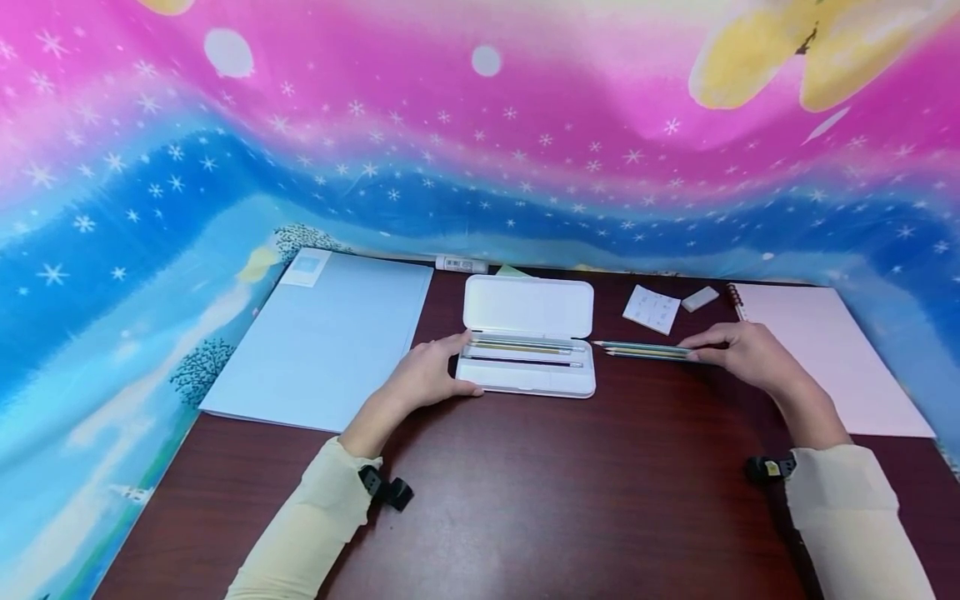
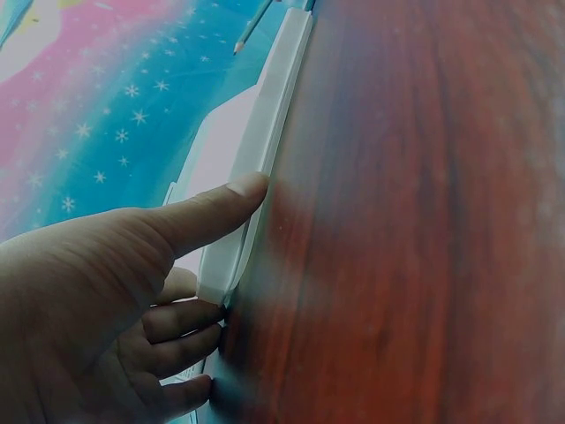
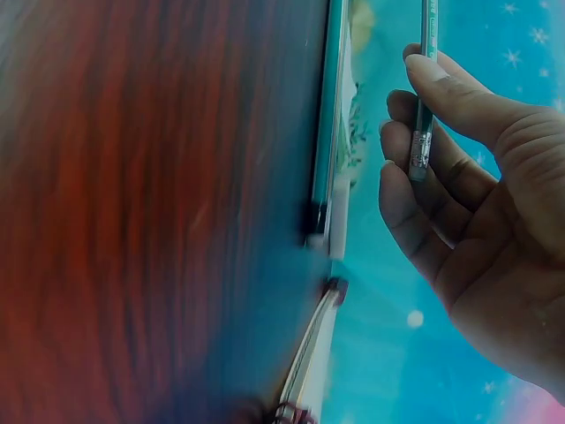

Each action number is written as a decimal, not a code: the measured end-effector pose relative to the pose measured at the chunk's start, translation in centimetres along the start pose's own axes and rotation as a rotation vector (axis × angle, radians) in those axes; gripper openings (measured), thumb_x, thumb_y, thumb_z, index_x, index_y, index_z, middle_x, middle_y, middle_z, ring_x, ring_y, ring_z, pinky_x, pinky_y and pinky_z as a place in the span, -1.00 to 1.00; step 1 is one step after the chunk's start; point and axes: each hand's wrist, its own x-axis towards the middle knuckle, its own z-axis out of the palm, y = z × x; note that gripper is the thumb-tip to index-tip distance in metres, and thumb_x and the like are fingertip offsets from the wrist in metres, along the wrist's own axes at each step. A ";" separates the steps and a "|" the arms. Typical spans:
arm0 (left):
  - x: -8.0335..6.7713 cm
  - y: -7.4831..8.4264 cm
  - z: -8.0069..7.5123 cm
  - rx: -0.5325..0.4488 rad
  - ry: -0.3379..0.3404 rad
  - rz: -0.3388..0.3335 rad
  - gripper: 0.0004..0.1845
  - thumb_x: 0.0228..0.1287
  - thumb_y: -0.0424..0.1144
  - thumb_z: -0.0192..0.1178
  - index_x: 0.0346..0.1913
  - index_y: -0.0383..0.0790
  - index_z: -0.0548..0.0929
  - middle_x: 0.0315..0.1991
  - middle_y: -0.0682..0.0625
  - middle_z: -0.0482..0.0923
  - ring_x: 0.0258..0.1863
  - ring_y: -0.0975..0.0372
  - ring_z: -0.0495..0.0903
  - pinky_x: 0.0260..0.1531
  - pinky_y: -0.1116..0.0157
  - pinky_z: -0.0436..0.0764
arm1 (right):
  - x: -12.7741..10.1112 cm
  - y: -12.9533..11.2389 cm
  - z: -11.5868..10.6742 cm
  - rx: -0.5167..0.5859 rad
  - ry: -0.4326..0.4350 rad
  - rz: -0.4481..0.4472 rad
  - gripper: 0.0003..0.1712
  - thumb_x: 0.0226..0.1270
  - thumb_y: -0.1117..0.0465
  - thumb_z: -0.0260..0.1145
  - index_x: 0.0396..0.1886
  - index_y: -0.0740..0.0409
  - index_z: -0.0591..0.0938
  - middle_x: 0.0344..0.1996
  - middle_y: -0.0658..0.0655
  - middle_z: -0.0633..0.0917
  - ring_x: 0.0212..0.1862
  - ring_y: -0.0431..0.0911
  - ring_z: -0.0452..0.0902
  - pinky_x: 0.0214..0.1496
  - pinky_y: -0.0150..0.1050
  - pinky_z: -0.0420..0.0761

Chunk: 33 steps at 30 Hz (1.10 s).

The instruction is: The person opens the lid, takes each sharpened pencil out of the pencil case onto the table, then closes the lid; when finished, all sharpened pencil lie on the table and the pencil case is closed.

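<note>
A white pencil case (image 1: 525, 382) stands with its lid (image 1: 528, 307) raised at the middle of the table; several pencils (image 1: 525, 348) lie inside. My left hand (image 1: 423, 371) grips the case's left end, its thumb along the front wall (image 2: 252, 150) and the other fingers round the end. To the right of the case, my right hand (image 1: 738, 346) pinches a green pencil (image 3: 424, 115) near its eraser end, tip toward the case. In the right wrist view another green pencil (image 3: 327, 132) lies low along the table surface, beyond the held one.
A pale blue folder (image 1: 330, 333) lies at the left, a pink spiral notebook (image 1: 817, 350) at the right. Behind stand a white glue stick (image 1: 461, 264), a small printed paper (image 1: 651, 309) and a white eraser (image 1: 701, 299). A patterned cloth (image 1: 450, 167) hangs at the table's back edge.
</note>
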 end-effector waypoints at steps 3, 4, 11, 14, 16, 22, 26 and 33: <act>-0.1 0.0 0.0 -0.001 0.002 0.000 0.07 0.07 0.20 0.50 0.57 -0.13 0.24 0.53 -0.06 0.32 0.47 0.01 0.38 0.39 0.01 0.44 | -0.4 0.6 -0.3 -0.007 -0.024 0.029 -0.80 0.40 0.10 0.39 -0.06 -0.08 0.84 -0.10 0.18 0.81 -0.04 0.04 0.65 -0.09 -0.25 0.58; -0.1 0.0 0.0 0.000 0.003 0.001 0.07 0.07 0.20 0.50 0.57 -0.13 0.25 0.52 -0.06 0.32 0.47 0.01 0.38 0.39 0.01 0.44 | -0.5 0.7 -0.3 -0.005 -0.032 0.041 -0.79 0.40 0.10 0.39 -0.05 -0.07 0.84 -0.09 0.19 0.81 -0.02 0.07 0.64 -0.07 -0.20 0.58; -0.1 0.1 -0.1 0.006 0.005 0.005 0.07 0.07 0.20 0.50 0.57 -0.15 0.25 0.52 -0.07 0.33 0.46 0.00 0.39 0.38 -0.01 0.44 | -1.0 1.7 -0.7 0.003 -0.067 0.098 -0.76 0.41 0.08 0.38 -0.02 -0.03 0.83 -0.03 0.26 0.79 0.05 0.17 0.63 0.00 -0.02 0.59; -0.2 0.1 -0.1 0.004 0.005 0.005 0.07 0.07 0.19 0.50 0.56 -0.16 0.26 0.52 -0.07 0.33 0.46 0.00 0.39 0.37 -0.01 0.45 | -1.3 2.1 -0.8 0.010 -0.091 0.120 -0.75 0.40 0.07 0.39 -0.02 -0.02 0.83 0.00 0.29 0.77 0.10 0.22 0.61 0.06 0.11 0.59; -0.1 0.1 -0.1 0.003 0.009 0.007 0.07 0.06 0.19 0.51 0.56 -0.16 0.27 0.52 -0.06 0.33 0.45 0.01 0.40 0.36 0.00 0.46 | -1.4 2.4 -0.8 0.008 -0.102 0.129 -0.75 0.40 0.07 0.39 -0.01 0.00 0.82 0.02 0.31 0.76 0.12 0.25 0.60 0.10 0.18 0.58; 0.0 0.0 0.0 0.001 0.009 0.006 0.07 0.06 0.19 0.51 0.56 -0.14 0.26 0.52 -0.05 0.34 0.46 0.03 0.40 0.37 0.01 0.46 | -1.1 2.9 -0.5 -0.040 -0.101 0.108 -0.76 0.35 0.11 0.43 -0.06 0.07 0.83 -0.06 0.30 0.78 0.02 0.24 0.62 0.01 0.14 0.59; 0.0 0.0 0.1 0.002 0.006 0.008 0.06 0.07 0.19 0.50 0.56 -0.14 0.26 0.52 -0.05 0.34 0.46 0.02 0.40 0.37 0.01 0.46 | -0.9 2.9 -0.3 -0.054 -0.106 0.134 -0.77 0.35 0.14 0.43 -0.07 0.11 0.79 -0.21 0.19 0.78 -0.15 0.08 0.58 -0.14 -0.09 0.56; 0.0 -0.1 0.0 0.001 -0.001 -0.002 0.07 0.07 0.21 0.50 0.57 -0.11 0.25 0.52 -0.05 0.32 0.47 0.02 0.38 0.39 0.00 0.44 | -0.4 3.0 0.0 -0.067 -0.101 0.131 -0.87 0.34 0.16 0.42 -0.19 0.09 0.74 -0.30 0.10 0.71 -0.22 -0.03 0.51 -0.17 -0.14 0.49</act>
